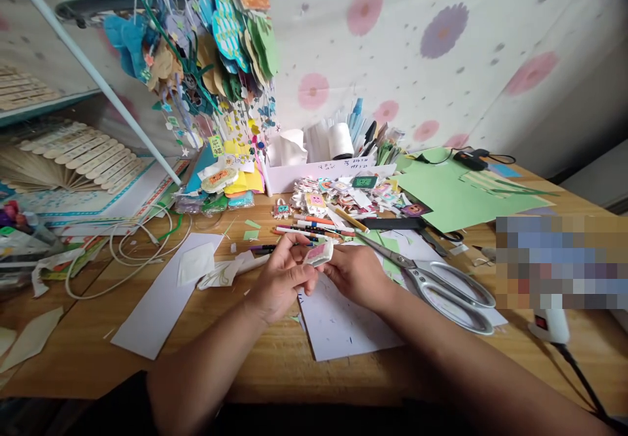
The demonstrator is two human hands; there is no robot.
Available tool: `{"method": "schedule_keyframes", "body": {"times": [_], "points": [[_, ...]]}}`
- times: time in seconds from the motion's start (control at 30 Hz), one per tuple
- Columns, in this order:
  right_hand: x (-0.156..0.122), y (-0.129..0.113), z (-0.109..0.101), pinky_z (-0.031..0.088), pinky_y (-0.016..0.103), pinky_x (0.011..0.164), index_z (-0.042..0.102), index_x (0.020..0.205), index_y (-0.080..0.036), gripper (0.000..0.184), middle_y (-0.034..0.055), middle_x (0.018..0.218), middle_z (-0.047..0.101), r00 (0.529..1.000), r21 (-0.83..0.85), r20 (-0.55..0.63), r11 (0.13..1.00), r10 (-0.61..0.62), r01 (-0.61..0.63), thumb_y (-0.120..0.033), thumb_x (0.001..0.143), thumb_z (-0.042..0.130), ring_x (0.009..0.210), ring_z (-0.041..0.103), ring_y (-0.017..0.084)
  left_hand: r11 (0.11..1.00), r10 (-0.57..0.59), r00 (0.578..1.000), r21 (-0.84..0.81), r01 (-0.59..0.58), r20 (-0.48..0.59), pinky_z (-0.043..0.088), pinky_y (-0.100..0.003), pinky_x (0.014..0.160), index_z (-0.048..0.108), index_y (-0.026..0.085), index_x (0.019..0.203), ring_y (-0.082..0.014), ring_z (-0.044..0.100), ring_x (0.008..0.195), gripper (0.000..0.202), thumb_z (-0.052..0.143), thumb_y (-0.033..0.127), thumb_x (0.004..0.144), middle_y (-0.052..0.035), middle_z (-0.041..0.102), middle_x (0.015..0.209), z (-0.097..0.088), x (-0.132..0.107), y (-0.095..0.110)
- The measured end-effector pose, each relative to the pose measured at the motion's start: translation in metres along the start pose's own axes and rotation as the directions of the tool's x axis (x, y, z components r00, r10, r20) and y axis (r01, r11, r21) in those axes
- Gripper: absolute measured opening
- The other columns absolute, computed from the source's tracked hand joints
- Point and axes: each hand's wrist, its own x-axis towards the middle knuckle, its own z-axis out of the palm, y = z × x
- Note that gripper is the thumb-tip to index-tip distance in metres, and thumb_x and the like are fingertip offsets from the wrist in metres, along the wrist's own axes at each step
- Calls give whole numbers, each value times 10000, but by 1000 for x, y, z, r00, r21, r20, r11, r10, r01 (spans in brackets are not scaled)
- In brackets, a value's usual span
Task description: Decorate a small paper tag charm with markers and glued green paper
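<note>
At the back of the desk (260, 357), a long, low white box (314, 175) with handwriting on its front stands before the flowered cloth (318, 43). In it are crumpled white paper (293, 146), a white roll (340, 140) and, towards its right end, a crowd of upright slim things, some dark, some greenish. To its left, small clear packets (216, 205) with coloured contents, green and blue among them, lie on the desk; a white piece with an orange patch (219, 179) rests above them.

The small paper craft (318, 254) is held up between the two hands, above the top of a white sheet (348, 331). It is white and puffy-edged, roughly oblong and tilted, with a pink panel on its face; any drawing on the panel is too small to make out.

The left hand (279, 282) has its grip nearly closed, thumb and bent fingers on the craft's left end. The right hand (360, 272) is curled at the other end, but its fingertips are hidden, so I cannot tell how tightly its grip is closed. Beyond the hands lie pens (314, 224) and a heap of small cutouts (338, 197); large scissors (432, 285) lie just beside the right hand.
</note>
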Motion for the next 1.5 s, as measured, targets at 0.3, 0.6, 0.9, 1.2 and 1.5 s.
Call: {"method": "schedule_keyframes", "body": {"times": [0.3, 0.6, 0.9, 1.2, 1.5], "points": [[-3, 19, -23, 492, 333, 787, 305, 1426, -155, 569, 107, 1055, 710, 991, 352, 115, 930, 69, -106, -122, 870, 422, 885, 653, 197, 952, 215, 974, 240, -191, -78, 453, -235, 615, 450, 238, 1009, -106, 585, 671, 453, 766, 235, 685, -9, 651, 913, -29, 5, 13], [-10, 33, -29, 524, 282, 619, 551, 1162, -242, 256, 72, 1081, 658, 992, 847, 108, 516, 60, -123, -199, 919, 484, 626, 616, 98, 692, 383, 909, 703, -165, -164, 447, -274, 695, 499, 227, 1022, -171, 610, 767, 490, 784, 143, 632, -48, 674, 895, -41, 11, 0], [-11, 23, -41, 558, 383, 692, 561, 1116, -327, 488, 28, 943, 700, 962, 990, -74, 133, 264, 39, -521, 703, 734, 758, 693, 204, 675, 359, 924, 721, -157, -135, 470, -291, 699, 562, 220, 1013, -178, 609, 769, 412, 758, 147, 658, -55, 662, 880, -27, 3, -3], [-19, 9, -22, 418, 289, 521, 720, 926, -223, 169, 31, 730, 622, 916, 915, -190, 401, 355, 35, -347, 845, 638, 626, 534, 153, 768, 262, 955, 629, -119, -139, 445, -221, 597, 512, 197, 955, -117, 567, 693, 354, 699, 139, 661, -3, 593, 810, -10, 2, 0], [-16, 3, -22, 391, 294, 518, 598, 756, -225, 145, -25, 663, 591, 889, 898, -292, 421, 351, 129, -100, 793, 663, 586, 513, 138, 848, 199, 971, 520, -101, -134, 443, -210, 607, 497, 202, 953, -101, 553, 687, 369, 715, 152, 661, 4, 599, 808, -10, 2, 0]]}}
